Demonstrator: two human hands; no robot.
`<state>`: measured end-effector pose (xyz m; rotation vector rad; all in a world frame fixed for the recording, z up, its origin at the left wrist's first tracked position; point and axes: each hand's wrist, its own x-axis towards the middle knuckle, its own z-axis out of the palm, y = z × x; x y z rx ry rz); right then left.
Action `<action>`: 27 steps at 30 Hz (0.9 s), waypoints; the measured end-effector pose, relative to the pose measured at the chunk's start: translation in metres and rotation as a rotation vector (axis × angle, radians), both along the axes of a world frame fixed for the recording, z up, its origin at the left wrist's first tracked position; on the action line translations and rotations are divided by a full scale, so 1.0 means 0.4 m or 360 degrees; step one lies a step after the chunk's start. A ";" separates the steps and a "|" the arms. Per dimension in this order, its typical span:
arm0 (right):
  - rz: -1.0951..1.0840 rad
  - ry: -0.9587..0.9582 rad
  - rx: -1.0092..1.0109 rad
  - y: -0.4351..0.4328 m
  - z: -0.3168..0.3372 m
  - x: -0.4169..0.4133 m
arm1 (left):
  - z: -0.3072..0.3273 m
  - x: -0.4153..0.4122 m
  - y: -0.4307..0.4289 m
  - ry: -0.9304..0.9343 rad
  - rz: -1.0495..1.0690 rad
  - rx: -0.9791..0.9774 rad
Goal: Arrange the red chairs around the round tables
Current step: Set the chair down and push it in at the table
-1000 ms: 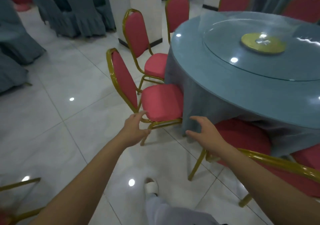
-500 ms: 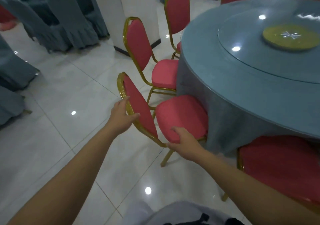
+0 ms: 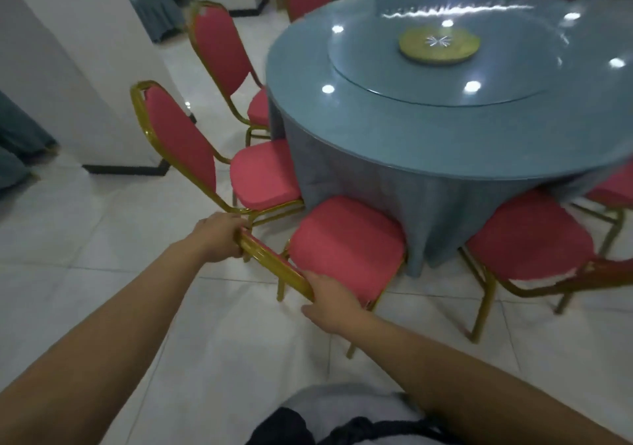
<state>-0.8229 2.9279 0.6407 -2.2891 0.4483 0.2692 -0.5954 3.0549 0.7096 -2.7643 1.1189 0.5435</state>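
Note:
Directly below me stands a red chair [image 3: 346, 249] with a gold frame, its seat touching the blue cloth of the round table [image 3: 411, 136]. My left hand [image 3: 219, 235] grips the left end of its gold top rail. At the rail's right end my right hand [image 3: 329, 295] holds on, fingers curled over the backrest toward the seat. Three more red chairs stand around the table: one at the left [image 3: 263, 177], one farther back [image 3: 219, 44], one at the right [image 3: 527, 235].
A white pillar [image 3: 68, 68] with a dark base rises close behind the left chairs. A glass turntable [image 3: 513, 81] with a gold disc [image 3: 438, 45] lies on the table. Grey-covered chairs [image 3: 13, 136] stand at the far left. White tiled floor stretches around me.
My right hand left the seat's front edge and now holds the backrest rail, my left slid along the rail. The chair has turned so its seat points at the table.

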 end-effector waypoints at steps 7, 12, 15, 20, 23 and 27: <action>-0.0451 0.0191 0.0027 0.036 0.016 -0.027 | -0.083 0.051 0.042 0.0148 -0.0112 -0.0452; -0.0730 0.0377 -0.0234 0.003 0.022 -0.171 | -0.127 -0.064 0.046 0.0545 -0.0237 -0.0774; -0.0908 0.0349 -0.0329 0.002 0.020 -0.221 | -0.154 -0.134 0.025 0.0504 -0.0226 -0.0825; -0.1105 0.0289 -0.0559 -0.001 0.013 -0.214 | -0.145 -0.138 -0.040 0.0504 -0.0233 -0.0724; -0.1121 0.0366 -0.0636 -0.048 0.023 -0.189 | -0.129 -0.121 -0.103 0.0511 -0.0202 -0.0692; -0.1086 0.0669 -0.0662 -0.129 0.045 -0.158 | -0.113 -0.095 -0.180 0.0529 -0.0202 -0.0588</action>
